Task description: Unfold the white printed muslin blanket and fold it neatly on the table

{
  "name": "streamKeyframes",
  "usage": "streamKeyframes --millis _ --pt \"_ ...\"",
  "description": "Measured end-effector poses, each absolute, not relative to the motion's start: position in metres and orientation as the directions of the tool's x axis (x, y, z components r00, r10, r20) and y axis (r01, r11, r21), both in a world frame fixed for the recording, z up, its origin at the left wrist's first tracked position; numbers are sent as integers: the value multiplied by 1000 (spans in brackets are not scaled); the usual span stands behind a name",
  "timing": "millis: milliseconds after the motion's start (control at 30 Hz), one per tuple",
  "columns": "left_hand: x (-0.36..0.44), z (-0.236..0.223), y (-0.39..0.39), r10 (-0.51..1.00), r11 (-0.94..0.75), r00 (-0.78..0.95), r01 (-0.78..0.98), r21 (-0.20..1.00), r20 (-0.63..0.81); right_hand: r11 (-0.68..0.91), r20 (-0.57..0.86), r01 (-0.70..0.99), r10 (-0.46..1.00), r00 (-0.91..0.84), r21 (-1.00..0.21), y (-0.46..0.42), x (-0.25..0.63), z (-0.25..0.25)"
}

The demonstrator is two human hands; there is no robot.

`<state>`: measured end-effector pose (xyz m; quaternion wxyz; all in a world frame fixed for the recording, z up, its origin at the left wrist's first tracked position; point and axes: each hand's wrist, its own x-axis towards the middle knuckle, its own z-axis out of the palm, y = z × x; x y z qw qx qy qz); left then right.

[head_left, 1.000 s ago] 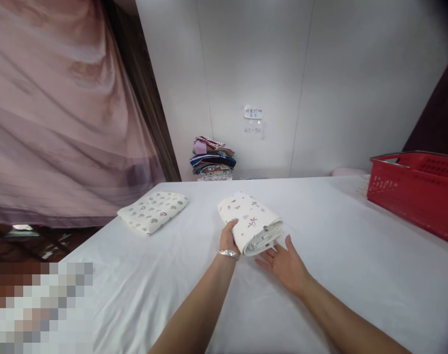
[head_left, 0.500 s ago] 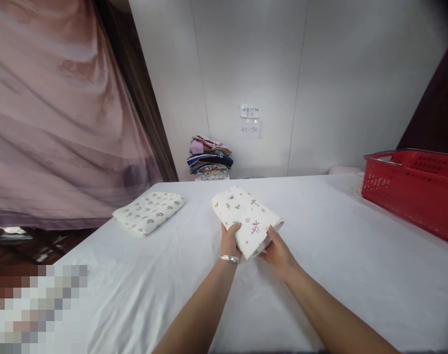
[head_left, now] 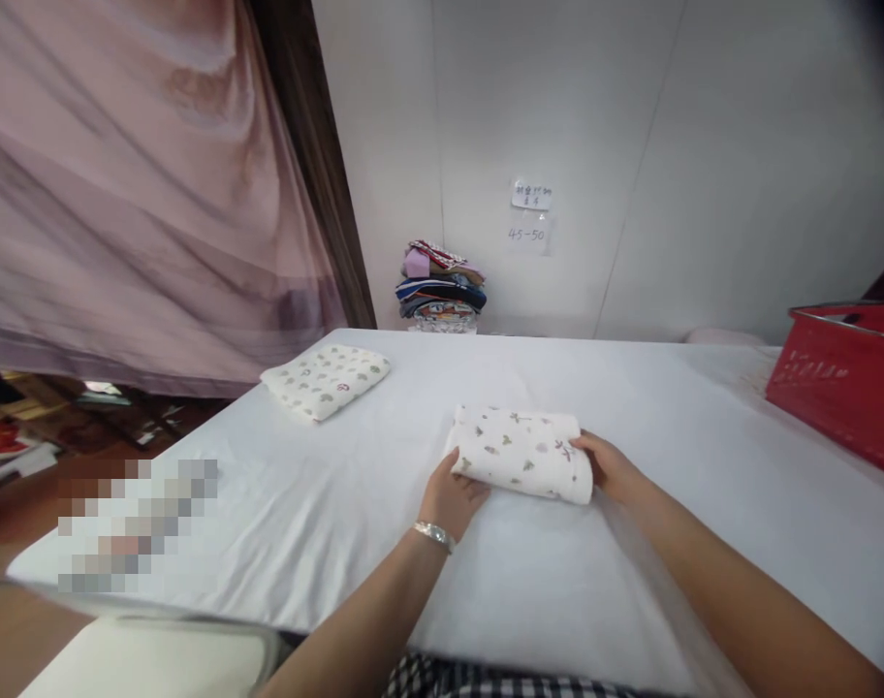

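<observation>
A folded white cloth with small leaf and flower prints lies flat, or nearly so, over the middle of the white-covered table. My left hand, with a silver bracelet at the wrist, grips its left front corner, thumb on top and fingers underneath. At the right end, my right hand holds the edge, its fingers partly hidden by the cloth. Farther left on the table rests a second folded cloth, white with greyish-green mushroom-like prints.
A red plastic basket stands at the table's right side. Behind the far edge rises a stack of folded fabrics against a white wall with paper signs. A pink curtain hangs on the left. A blurred patch covers the left front corner.
Both hands have turned the folded cloth from slanted to nearly level, its long side facing me, and lowered it. The right hand has closed on its right end. The view has shifted.
</observation>
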<state>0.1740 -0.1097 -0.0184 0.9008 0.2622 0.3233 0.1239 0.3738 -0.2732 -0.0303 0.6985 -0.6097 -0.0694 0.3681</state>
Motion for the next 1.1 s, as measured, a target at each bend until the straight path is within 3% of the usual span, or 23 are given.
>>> streamKeyframes --millis 133,300,433,600,800,900,1033,1100 --pt "160 -28 -84 530 742 684 -87 665 -502 -15 -325 -391 588 741 -920 -277 373 -36" --pt "170 -23 -63 774 450 505 -12 893 -383 -81 -350 -366 539 766 -927 -271 360 -29" --pt "186 -20 -73 782 371 536 11 929 -318 -63 -292 -307 535 793 -950 -271 356 -31" --pt "175 -4 -126 766 107 630 -320 941 127 12 -371 -449 544 752 -893 -294 373 -46" --pt "159 12 -170 603 -171 704 -346 923 375 -12 -507 -599 548 666 -801 -316 388 -51" --pt "161 -4 -158 692 -173 671 -203 964 266 -48 -478 -548 557 679 -835 -314 381 -40" --pt "162 -34 -122 709 176 669 138 975 -223 -161 -455 -445 548 702 -881 -312 370 -29" --pt "161 -43 -107 655 234 692 195 953 -302 -206 -471 -431 531 705 -878 -313 369 -29"
